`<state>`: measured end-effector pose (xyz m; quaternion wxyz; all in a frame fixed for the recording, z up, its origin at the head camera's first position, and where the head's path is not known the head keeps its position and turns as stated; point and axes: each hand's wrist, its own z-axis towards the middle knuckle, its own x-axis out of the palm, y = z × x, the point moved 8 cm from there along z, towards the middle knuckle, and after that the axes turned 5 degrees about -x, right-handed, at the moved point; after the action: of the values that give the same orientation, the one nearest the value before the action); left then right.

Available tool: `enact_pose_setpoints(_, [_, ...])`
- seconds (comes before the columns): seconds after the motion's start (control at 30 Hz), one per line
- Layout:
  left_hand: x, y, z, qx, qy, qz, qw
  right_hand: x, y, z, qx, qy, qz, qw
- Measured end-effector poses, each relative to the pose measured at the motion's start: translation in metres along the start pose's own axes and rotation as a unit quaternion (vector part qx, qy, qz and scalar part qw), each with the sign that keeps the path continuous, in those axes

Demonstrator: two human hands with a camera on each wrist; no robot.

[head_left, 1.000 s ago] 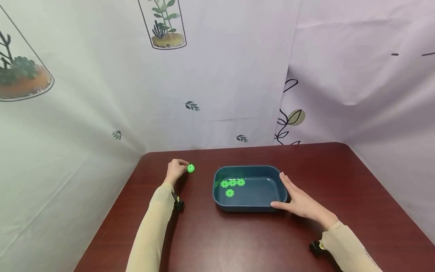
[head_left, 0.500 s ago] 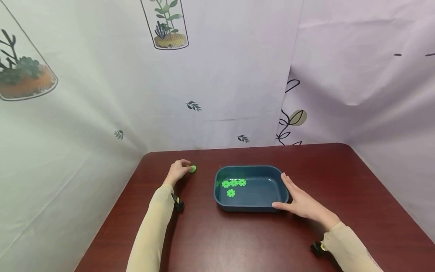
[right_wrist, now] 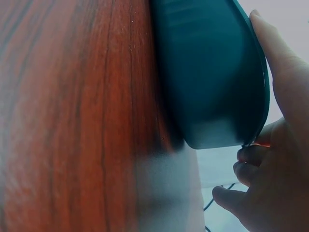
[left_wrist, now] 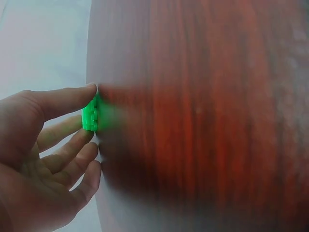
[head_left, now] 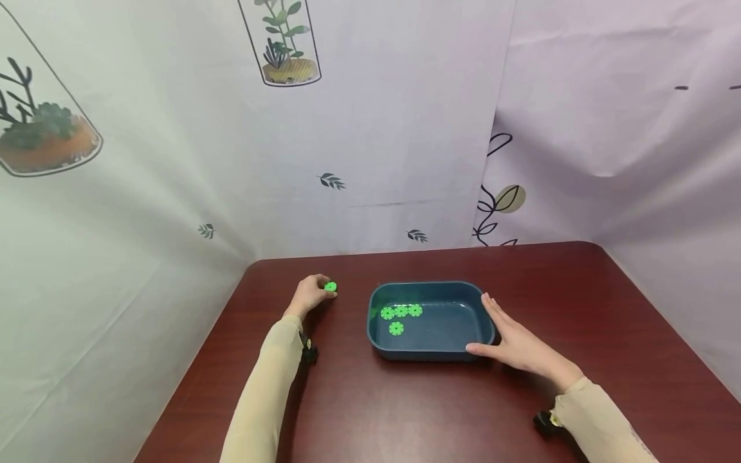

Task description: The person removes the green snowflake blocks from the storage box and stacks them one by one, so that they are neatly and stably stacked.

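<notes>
In the head view my left hand [head_left: 309,296] is at the table's far left, with thumb and fingers around a bright green notched plastic disc [head_left: 330,287]. The left wrist view shows this green piece [left_wrist: 89,115] edge-on, pinched between thumb and fingers at the tabletop; whether it is one disc or a stack I cannot tell. My right hand [head_left: 518,345] holds the right end of a dark blue rectangular plastic tub [head_left: 431,355], thumb on the front rim, fingers along the right side. Several green discs [head_left: 401,311] lie flat inside, toward its left.
The reddish-brown wooden table [head_left: 370,411] has rounded far corners. A pale printed cloth [head_left: 405,128] hangs behind and along both sides. Black wrist devices [head_left: 544,423] sit below the sleeves.
My left fingers have closed around the green disc, the hand shifting slightly right. The right hand stays on the tub. The discs inside have not moved, and the head view has shifted a little.
</notes>
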<state>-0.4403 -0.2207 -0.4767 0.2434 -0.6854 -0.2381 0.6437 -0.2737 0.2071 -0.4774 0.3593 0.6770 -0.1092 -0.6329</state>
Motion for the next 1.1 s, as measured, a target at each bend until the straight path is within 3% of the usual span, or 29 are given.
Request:
enact_pose_setpoints(0.3, [-0.0006,-0.0023,0.0009,0.007,-0.011,0.018,0.9998,-0.0021,0.0046,0.0005,-0.001,0.002,0.008,1.0])
enact_pose_setpoints(0.87, [-0.0037,-0.0083,0.0062,0.009,0.003,0.016,0.9998,-0.004,0.0021,0.0027,0.0,-0.005,0.0,1.0])
enact_pose_setpoints(1.1, [0.0009,-0.0023,0.0065,0.01,0.01,0.024,0.9996,-0.0004,-0.0002,0.0009,0.006,0.002,0.004,1.0])
